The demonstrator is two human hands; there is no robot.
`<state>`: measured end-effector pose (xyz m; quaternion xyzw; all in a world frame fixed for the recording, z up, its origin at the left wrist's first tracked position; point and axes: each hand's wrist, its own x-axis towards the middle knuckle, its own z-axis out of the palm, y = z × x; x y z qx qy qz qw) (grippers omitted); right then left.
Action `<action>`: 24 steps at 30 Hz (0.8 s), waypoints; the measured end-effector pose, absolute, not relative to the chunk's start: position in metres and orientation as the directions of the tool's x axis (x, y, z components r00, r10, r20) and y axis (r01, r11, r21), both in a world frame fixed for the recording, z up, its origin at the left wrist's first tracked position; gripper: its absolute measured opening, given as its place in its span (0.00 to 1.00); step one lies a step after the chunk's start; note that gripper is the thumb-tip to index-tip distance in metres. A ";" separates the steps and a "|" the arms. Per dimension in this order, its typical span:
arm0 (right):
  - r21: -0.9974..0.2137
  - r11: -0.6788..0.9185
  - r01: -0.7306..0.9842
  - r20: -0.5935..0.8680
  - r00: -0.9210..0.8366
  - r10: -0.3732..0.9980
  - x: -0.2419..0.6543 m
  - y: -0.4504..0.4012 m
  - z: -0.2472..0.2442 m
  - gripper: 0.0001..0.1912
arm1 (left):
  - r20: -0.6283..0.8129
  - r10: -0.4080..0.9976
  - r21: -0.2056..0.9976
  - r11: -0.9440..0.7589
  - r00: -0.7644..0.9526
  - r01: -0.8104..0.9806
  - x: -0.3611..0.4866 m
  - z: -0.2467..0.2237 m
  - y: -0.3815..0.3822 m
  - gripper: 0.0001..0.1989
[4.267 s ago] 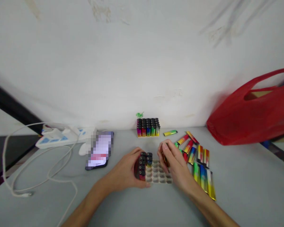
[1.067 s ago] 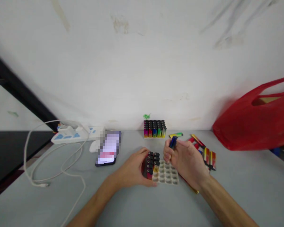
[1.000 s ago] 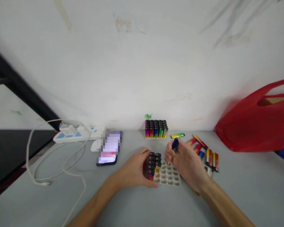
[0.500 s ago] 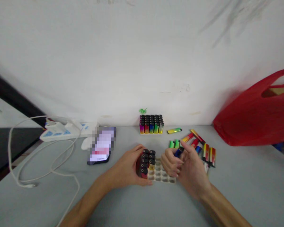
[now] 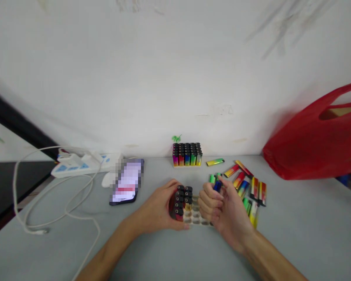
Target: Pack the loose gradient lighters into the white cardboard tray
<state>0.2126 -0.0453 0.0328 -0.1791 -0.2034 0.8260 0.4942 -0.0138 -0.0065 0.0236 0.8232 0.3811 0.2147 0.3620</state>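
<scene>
My left hand (image 5: 156,207) is wrapped round the left end of a pale lighter tray (image 5: 196,215) with rows of round-cornered slots. Several black-topped lighters (image 5: 179,199) stand upright in the tray's left columns, and slots to their right are bare. Over the tray's right side, my right hand (image 5: 222,208) is closed on a blue lighter (image 5: 217,185), whose lower part the fingers hide. Just beyond that hand lie green lighters (image 5: 212,178), partly covered by it. More loose lighters (image 5: 239,180) in red, yellow, blue and green are scattered to its right.
Against the wall stands a full block of upright lighters (image 5: 187,155), with one yellow-green lighter (image 5: 215,162) lying beside it. On the left are a phone (image 5: 128,181), a power strip (image 5: 84,166) and a looping white cable (image 5: 67,212). A red bag (image 5: 316,144) occupies the right.
My right hand has shifted slightly left with the blue lighter, which now points more upright. More loose lighters show to its right. My left hand stays on the tray.
</scene>
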 end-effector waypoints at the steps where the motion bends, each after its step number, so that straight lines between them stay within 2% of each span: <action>1: -0.506 -0.432 -0.747 -0.092 -0.451 0.888 0.213 -0.045 0.034 0.32 | 0.077 0.783 0.759 -0.447 0.617 0.473 -0.014 0.023 -0.006 0.31; 9: -0.548 -0.431 -0.717 -0.080 -0.468 0.880 0.217 -0.041 0.030 0.29 | 0.090 0.786 0.745 -0.460 0.611 0.483 -0.013 0.022 -0.004 0.32; 14: -0.575 -0.443 -0.688 -0.065 -0.502 0.863 0.218 -0.040 0.030 0.31 | 0.085 0.789 0.765 -0.443 0.609 0.468 -0.014 0.023 -0.005 0.35; 18: -0.554 -0.517 -0.653 -0.069 -0.583 0.809 0.218 -0.040 0.029 0.35 | 0.086 0.801 0.808 -0.404 0.592 0.429 -0.015 0.023 -0.008 0.44; 24: -0.537 -0.522 -0.663 -0.058 -0.588 0.807 0.217 -0.041 0.025 0.36 | 0.089 0.797 0.806 -0.410 0.597 0.428 -0.016 0.021 -0.007 0.44</action>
